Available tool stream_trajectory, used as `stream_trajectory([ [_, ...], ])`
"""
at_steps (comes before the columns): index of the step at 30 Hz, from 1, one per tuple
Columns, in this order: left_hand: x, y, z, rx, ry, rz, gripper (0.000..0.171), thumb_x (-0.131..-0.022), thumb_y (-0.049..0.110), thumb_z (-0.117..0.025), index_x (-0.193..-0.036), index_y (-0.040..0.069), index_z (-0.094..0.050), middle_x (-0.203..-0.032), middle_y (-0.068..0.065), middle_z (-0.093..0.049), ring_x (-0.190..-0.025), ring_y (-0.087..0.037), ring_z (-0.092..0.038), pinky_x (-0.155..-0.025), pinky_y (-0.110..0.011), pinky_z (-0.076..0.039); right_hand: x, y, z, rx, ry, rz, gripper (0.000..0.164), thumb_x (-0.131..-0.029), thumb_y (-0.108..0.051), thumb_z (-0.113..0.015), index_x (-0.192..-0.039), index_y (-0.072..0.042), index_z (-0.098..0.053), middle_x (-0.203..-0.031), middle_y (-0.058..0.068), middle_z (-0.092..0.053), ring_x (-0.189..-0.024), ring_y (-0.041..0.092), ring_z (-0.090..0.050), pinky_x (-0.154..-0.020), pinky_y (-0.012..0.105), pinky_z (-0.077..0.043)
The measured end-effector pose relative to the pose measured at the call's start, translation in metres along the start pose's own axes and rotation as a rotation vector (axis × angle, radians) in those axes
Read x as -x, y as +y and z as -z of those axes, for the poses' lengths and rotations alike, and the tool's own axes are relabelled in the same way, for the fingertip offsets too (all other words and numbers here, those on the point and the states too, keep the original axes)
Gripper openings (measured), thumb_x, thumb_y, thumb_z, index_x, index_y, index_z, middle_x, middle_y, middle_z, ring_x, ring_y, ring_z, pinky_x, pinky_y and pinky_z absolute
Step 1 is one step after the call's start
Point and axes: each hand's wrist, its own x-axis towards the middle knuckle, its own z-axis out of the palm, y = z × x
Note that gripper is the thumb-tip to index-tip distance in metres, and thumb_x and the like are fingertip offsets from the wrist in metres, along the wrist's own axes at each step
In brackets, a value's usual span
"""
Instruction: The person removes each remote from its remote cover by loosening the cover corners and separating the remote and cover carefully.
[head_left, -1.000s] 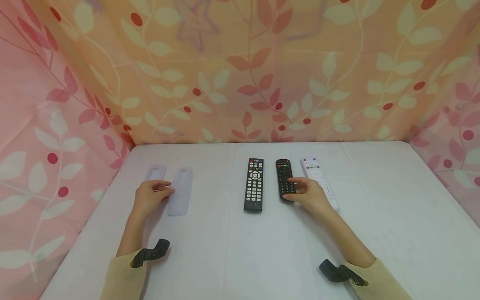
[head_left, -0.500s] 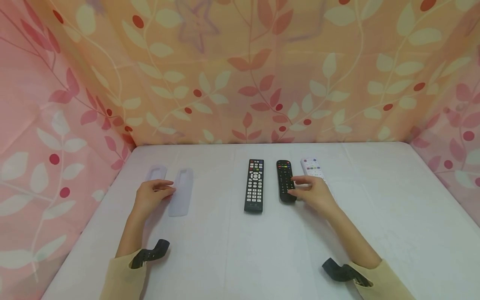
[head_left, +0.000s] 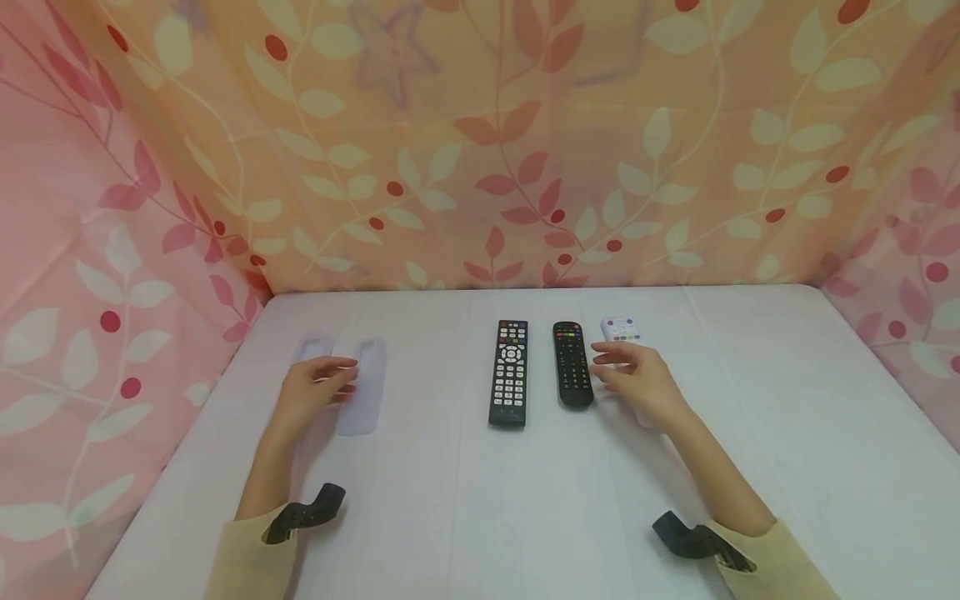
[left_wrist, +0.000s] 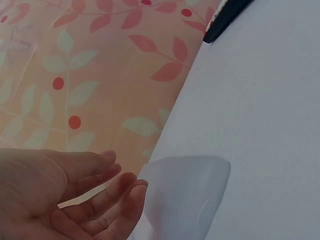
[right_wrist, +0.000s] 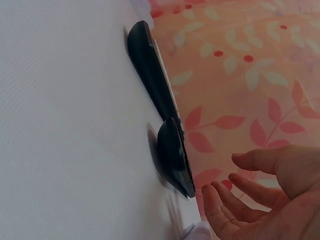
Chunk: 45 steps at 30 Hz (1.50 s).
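My right hand (head_left: 645, 387) hovers just right of a small black remote control (head_left: 573, 367), its fingers loosely bent with nothing between them. In the right wrist view the fingertips stand apart from that remote's edge. Under this hand lies a white remote control (head_left: 621, 325), mostly covered by it. A longer black remote control (head_left: 509, 375) with white keys lies left of the small one. My left hand (head_left: 309, 396) is over two translucent remote covers, its relaxed fingers overlapping the right-hand cover (head_left: 367, 408). The left-hand cover (head_left: 313, 343) is partly hidden by the hand.
A white cloth spreads over the table (head_left: 465, 517). Flowered fabric (head_left: 495, 150) stands as walls behind it and at both sides. Dark wrist mounts (head_left: 307, 512) stick out from both beige sleeves (head_left: 251, 558).
My right hand has let go of the small black remote and drawn back slightly to the right, over the white one. The left hand has shifted a little right, its fingers spreading.
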Motion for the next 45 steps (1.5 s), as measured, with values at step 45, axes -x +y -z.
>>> stream_trajectory([
  [45, -0.025, 0.101, -0.180, 0.144, -0.109, -0.184, 0.028, -0.101, 0.009, -0.071, -0.126, -0.002, -0.073, -0.108, -0.019, -0.073, -0.087, -0.030, -0.075, -0.076, -0.036, -0.066, -0.001, 0.012, 0.052, 0.053, 0.106, -0.016, 0.048, -0.109, -0.016, -0.056, -0.151, 0.008, -0.049, -0.139, 0.036, -0.060, -0.110, 0.037, -0.072, -0.079, 0.015, -0.058],
])
